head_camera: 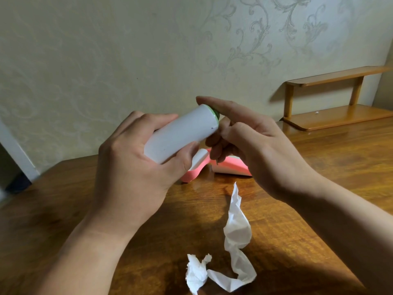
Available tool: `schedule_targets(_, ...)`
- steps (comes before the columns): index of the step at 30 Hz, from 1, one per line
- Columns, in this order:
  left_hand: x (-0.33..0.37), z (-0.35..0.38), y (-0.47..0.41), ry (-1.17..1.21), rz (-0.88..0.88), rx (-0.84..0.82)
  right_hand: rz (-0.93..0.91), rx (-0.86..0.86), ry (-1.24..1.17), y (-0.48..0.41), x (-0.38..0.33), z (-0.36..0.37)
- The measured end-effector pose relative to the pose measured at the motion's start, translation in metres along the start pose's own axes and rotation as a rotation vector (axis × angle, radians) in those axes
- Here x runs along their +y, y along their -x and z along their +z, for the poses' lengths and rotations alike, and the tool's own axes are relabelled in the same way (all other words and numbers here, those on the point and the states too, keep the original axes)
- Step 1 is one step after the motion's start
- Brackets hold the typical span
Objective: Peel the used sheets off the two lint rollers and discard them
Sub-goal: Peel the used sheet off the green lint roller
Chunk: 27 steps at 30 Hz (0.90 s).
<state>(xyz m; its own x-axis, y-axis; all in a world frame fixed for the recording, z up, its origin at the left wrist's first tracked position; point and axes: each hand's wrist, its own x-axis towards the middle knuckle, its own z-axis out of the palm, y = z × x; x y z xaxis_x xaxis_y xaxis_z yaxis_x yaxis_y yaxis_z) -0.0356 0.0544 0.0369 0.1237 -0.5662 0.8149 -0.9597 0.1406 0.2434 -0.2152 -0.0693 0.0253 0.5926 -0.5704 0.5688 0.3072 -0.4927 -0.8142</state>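
I hold the white cylindrical lint roller with the green end cap (180,135) up above the brown wooden bench (74,209), tilted so its green end points up and away from me. My left hand (136,167) is wrapped around the roller's lower half, fingers (148,119) over the top and thumb pressed against its near side. My right hand (255,145) is at the green end: the index finger lies stretched across the cap, the other fingers curl loosely just below the roller's edge, gripping nothing I can make out. Below and behind the roller, the pink-handled lint roller (212,165) lies on the bench. Nearer to me than the roller, a long crumpled white peeled sheet (236,235) lies on the bench, with a smaller balled-up white sheet (196,273) touching its near end.
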Motion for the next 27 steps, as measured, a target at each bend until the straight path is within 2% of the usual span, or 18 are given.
schedule_targets(14, 0.001, 0.001, 0.001, 0.038, -0.031, -0.021, -0.018, -0.005, 0.057, 0.0, -0.002, 0.0)
schedule_targets(17, -0.003, 0.0, 0.001, 0.128, -0.077, -0.094, -0.063, -0.007, 0.162, 0.001, -0.001, -0.001)
schedule_targets(19, -0.008, -0.002, -0.001, 0.267, -0.133, -0.157, -0.087, 0.0, 0.217, 0.0, -0.001, -0.002)
schedule_targets(23, -0.021, -0.011, -0.008, 0.555, -0.246, -0.387, -0.089, -0.008, 0.303, -0.001, -0.002, -0.005)
schedule_targets(27, -0.03, -0.021, -0.011, 0.777, -0.34, -0.557, 0.007, -0.112, 0.227, -0.003, -0.003, -0.013)
